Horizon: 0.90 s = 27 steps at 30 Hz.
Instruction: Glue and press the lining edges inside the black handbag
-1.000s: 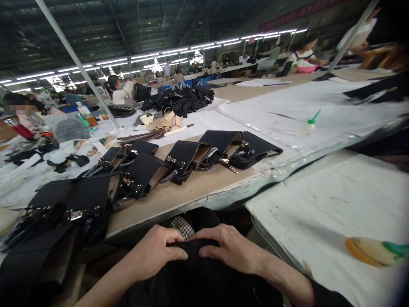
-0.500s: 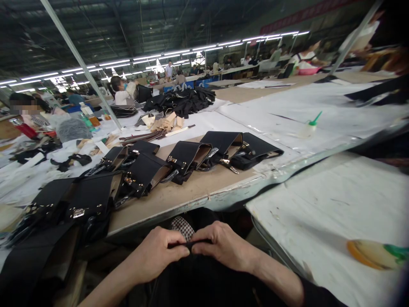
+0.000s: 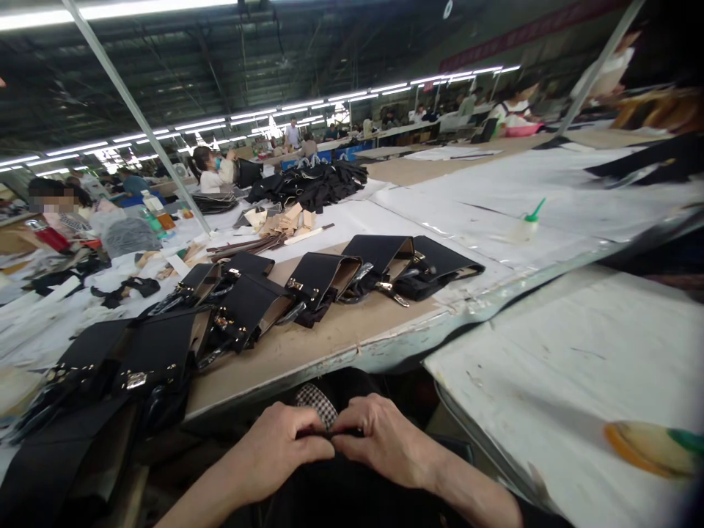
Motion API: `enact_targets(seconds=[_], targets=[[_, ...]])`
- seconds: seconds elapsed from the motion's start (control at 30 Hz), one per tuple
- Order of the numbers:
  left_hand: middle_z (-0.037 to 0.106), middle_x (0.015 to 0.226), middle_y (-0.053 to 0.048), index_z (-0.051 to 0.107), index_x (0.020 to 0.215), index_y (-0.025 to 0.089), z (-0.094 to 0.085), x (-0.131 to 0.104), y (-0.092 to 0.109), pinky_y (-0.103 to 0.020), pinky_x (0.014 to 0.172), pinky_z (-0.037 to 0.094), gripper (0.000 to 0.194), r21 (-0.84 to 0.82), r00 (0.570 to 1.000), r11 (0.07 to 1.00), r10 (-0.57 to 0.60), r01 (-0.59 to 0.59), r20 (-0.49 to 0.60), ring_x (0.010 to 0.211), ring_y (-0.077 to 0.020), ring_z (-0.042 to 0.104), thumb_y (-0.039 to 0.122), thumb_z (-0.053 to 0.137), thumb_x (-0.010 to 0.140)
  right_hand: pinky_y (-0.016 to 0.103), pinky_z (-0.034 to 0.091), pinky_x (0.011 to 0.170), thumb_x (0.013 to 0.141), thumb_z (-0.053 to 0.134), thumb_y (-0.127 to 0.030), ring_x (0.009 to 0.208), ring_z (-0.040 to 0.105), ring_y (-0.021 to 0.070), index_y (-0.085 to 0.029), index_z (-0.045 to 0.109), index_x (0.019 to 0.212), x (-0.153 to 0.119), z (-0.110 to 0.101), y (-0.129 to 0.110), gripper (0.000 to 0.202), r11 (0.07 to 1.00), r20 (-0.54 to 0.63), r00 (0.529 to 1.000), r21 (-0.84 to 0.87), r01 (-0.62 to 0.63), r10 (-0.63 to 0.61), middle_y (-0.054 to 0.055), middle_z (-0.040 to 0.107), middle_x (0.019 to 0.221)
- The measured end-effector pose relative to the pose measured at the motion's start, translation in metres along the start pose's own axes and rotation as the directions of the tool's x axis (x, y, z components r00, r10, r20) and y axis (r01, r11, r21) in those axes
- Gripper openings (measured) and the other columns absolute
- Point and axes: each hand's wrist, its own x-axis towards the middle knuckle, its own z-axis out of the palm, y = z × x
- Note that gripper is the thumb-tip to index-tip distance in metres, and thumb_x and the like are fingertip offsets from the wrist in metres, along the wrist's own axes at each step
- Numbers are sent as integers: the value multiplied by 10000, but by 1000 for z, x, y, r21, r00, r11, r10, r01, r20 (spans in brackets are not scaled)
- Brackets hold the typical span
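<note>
My left hand [image 3: 286,444] and my right hand [image 3: 385,444] meet low in the middle, over my lap. Thumb and fingers of each are pinched together on the edge of a black piece [image 3: 352,477], their tips almost touching. Most of that piece is lost in shadow, so its full shape cannot be made out. Just beyond my fingers shows a black-and-white checked cloth [image 3: 316,402]. On the table ahead lie several black handbags [image 3: 324,275] with gold-coloured clasps and wrapped handles, among them a near one [image 3: 159,341] at the left.
The table edge [image 3: 330,361] runs just past my hands. At right stands a pale worktop [image 3: 550,352] bearing a yellowish bottle [image 3: 643,444]. A green-nozzled bottle [image 3: 528,227], a heap of black pieces [image 3: 313,183] and tan scraps [image 3: 289,220] lie farther off. Other people work beyond.
The view has tilted slightly, so the bags and tables sit a little lower. My hands have drawn closer together, and less of the black edge shows between them.
</note>
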Motion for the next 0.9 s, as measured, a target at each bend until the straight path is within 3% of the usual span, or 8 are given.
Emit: enact_targets(seconds=[0.1, 0.2, 0.43, 0.57, 0.67, 0.77, 0.83, 0.9], targets=[[587, 691, 50, 713, 830, 239, -2, 4, 10, -243, 612, 312, 86, 49, 1000, 999, -4, 5, -16, 696, -163, 523, 287, 661, 782, 269, 353, 669, 852, 623, -243, 708, 592, 155, -224, 755, 734, 2, 2, -1, 178, 997, -21, 998, -48, -57, 56, -21, 640, 683], [527, 623, 32, 682, 700, 232, 0, 10, 10, -259, 596, 302, 85, 119, 1000, 993, 21, -20, -11, 654, -167, 495, 248, 618, 754, 284, 378, 711, 834, 625, -234, 749, 625, 185, -232, 752, 751, 2, 0, -2, 152, 991, -18, 996, -105, -84, 83, -5, 681, 721], [605, 570, 7, 661, 612, 236, 10, 17, 6, -296, 571, 306, 131, 272, 999, 962, -9, 19, -37, 619, -195, 552, 261, 639, 739, 288, 443, 667, 849, 609, -319, 827, 708, 261, -283, 748, 1007, 0, -12, 0, 213, 987, 167, 986, -152, 42, -17, 42, 771, 921], [614, 577, 2, 633, 586, 217, 12, 17, 15, -297, 599, 351, 146, 293, 994, 953, -59, 84, -91, 640, -199, 569, 260, 700, 708, 277, 369, 564, 783, 620, -229, 624, 619, 200, -240, 702, 761, 8, -7, 0, 86, 965, 158, 987, -251, 78, -38, 7, 687, 691], [641, 649, 1, 643, 757, 203, 5, 12, 17, -261, 570, 396, 272, -26, 987, 999, -37, 33, -157, 660, -187, 598, 470, 673, 800, 258, 290, 516, 742, 646, -197, 497, 394, 110, -190, 543, 560, 6, -15, -5, 209, 996, 104, 993, -66, 62, -55, -52, 424, 511], [739, 864, -72, 559, 1001, 209, -6, -1, 10, -297, 644, 523, 607, -508, 947, 856, -76, -99, -313, 799, -236, 701, 786, 478, 832, 247, 292, 512, 761, 671, -302, 518, 338, 104, -177, 557, 584, -5, -40, -4, 245, 951, 51, 999, 308, -13, -3, -54, 382, 538], [749, 1049, -137, 520, 1078, 214, -9, -13, 4, -345, 756, 562, 687, -565, 867, 809, -155, -164, -474, 978, -291, 717, 837, 488, 791, 270, 349, 543, 794, 661, -436, 541, 391, 125, -177, 639, 698, -15, -61, 7, 278, 836, -42, 999, 549, -5, 34, -26, 485, 603], [708, 1219, -161, 535, 1164, 218, -5, -25, -3, -375, 894, 549, 691, -482, 804, 861, -168, -162, -570, 1164, -330, 657, 807, 520, 801, 318, 391, 548, 736, 693, -560, 530, 410, 151, -197, 641, 694, -24, -77, 30, 370, 745, -245, 956, 665, 46, 159, -4, 513, 609]])
